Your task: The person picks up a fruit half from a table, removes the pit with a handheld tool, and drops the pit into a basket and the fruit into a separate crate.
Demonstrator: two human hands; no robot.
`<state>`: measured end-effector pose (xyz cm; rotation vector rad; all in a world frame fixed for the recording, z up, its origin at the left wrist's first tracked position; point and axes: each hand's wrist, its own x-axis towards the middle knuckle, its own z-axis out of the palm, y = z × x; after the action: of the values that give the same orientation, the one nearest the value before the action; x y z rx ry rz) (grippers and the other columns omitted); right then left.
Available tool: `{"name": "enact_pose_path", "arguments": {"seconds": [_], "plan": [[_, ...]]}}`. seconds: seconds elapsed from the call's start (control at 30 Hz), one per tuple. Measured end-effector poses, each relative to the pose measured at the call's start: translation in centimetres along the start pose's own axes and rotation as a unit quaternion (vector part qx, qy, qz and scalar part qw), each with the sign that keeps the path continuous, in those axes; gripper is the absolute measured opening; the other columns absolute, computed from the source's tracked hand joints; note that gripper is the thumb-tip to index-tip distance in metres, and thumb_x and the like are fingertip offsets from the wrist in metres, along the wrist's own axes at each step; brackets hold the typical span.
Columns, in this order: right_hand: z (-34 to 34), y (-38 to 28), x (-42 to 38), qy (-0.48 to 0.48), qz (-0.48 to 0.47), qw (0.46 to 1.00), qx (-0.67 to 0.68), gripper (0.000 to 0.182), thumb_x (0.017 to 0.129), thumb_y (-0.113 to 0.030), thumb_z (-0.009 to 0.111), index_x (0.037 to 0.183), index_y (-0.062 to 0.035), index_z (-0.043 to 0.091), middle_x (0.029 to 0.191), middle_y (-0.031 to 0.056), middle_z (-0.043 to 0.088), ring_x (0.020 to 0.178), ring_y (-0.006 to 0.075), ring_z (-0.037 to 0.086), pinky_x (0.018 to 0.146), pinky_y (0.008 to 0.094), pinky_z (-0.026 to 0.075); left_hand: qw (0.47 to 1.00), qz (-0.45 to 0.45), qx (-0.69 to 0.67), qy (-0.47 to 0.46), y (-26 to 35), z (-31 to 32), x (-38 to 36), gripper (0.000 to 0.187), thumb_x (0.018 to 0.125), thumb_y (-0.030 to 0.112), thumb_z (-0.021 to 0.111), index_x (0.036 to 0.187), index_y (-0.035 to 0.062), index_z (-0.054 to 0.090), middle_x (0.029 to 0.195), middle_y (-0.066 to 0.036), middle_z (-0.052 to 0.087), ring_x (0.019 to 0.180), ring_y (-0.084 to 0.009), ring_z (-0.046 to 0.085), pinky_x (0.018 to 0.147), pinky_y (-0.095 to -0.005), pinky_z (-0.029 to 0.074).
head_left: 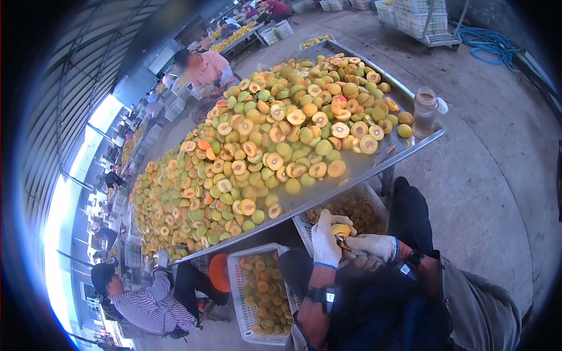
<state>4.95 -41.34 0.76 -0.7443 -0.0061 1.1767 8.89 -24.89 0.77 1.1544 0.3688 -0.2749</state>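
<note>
My left hand (pixel 326 240), in a white knit glove, is closed around a yellow peach (pixel 341 230) over my lap. Gloved as well, my right hand (pixel 374 248) is closed against the fruit. Its fingers grip a small tool with a metal-looking tip (pixel 340 239), mostly hidden by the glove. Just beyond my hands, a white crate (pixel 379 202) under the table holds brown pits or scraps (pixel 345 210). Halved peaches (pixel 275 140), yellow and green, many with stones or hollows showing, are heaped on the metal table (pixel 357 172) in front of me.
A jar of liquid (pixel 425 111) stands at the table's right corner. Left of my legs are a white crate of peach halves (pixel 266 286) and an orange bucket (pixel 219 272). A co-worker in stripes (pixel 155 301) sits nearby; another person (pixel 208 70) works across the table. A blue hose (pixel 486 44) lies behind.
</note>
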Motion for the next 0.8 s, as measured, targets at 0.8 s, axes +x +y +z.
{"name": "enact_pose_path", "arguments": {"seconds": [0.8], "plan": [[-2.1, 2.0, 3.9, 0.352, -0.066, 0.911, -0.206, 0.059, 0.104, -0.059, 0.050, 0.070, -0.0115, 0.054, 0.058, 0.0018, 0.052, 0.044, 0.0125, 0.047, 0.043, 0.0306, 0.038, 0.933, 0.278, 0.079, 0.216, 2.5, -16.9, -2.4, 0.045, 0.110, 0.038, 0.047, 0.118, -0.0045, 0.062, 0.105, -0.017, 0.069, 0.095, -0.0333, 0.070, 0.079, -0.0435, 0.061]]}}
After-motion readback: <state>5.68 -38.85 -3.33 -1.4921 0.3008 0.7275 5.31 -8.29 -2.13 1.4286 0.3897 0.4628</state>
